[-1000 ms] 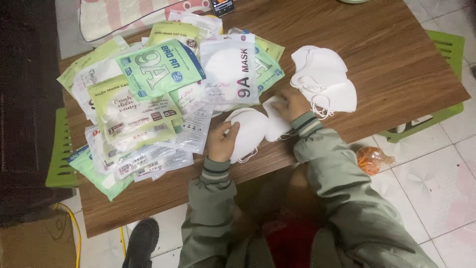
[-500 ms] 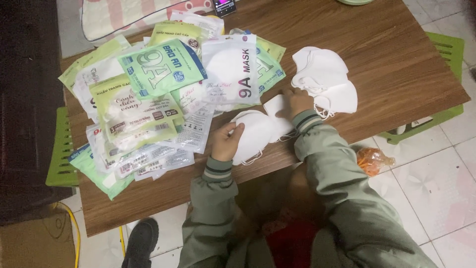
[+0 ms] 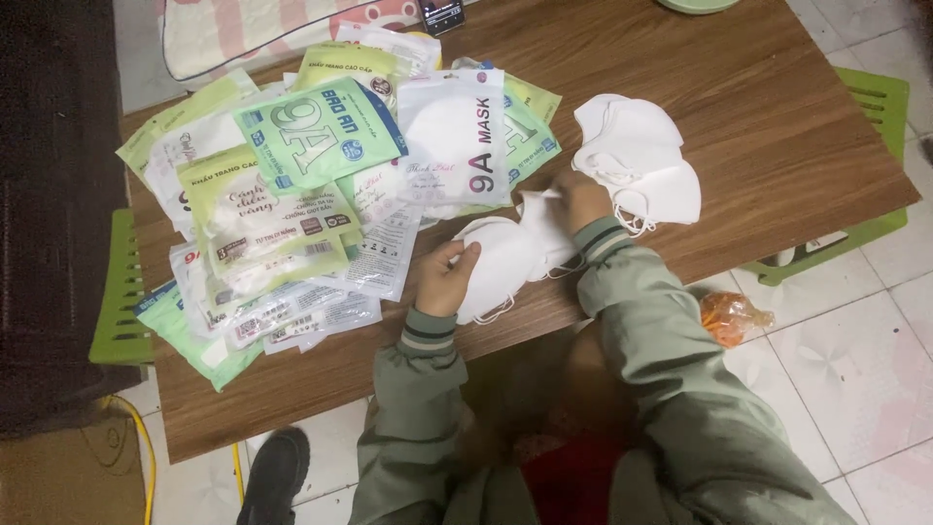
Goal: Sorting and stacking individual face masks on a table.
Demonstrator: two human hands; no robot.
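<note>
White mask point(image 3: 501, 262) lies on the tabletop point(image 3: 777, 136) edge, pinned between both hands. Head view: since a second ago it has flattened and spread; left hand point(image 3: 445, 279) slid onto its left end, fingers curled, pressing it down. Right hand point(image 3: 581, 199) pinches the upper right corner. Long axis runs lower left to upper right, pointing toward the loose mask pile point(image 3: 637, 160) just past the right hand. Packet heap point(image 3: 292, 204) sits left of the left hand.

Single head cam, worn high, looking steeply down over the wearer's own sleeves and lap. Mid-range framing: whole wooden table point(image 3: 758, 126) in shot, near edge running diagonally, far edge cropped at top, tiled floor along the right. No second view, no overlap.
</note>
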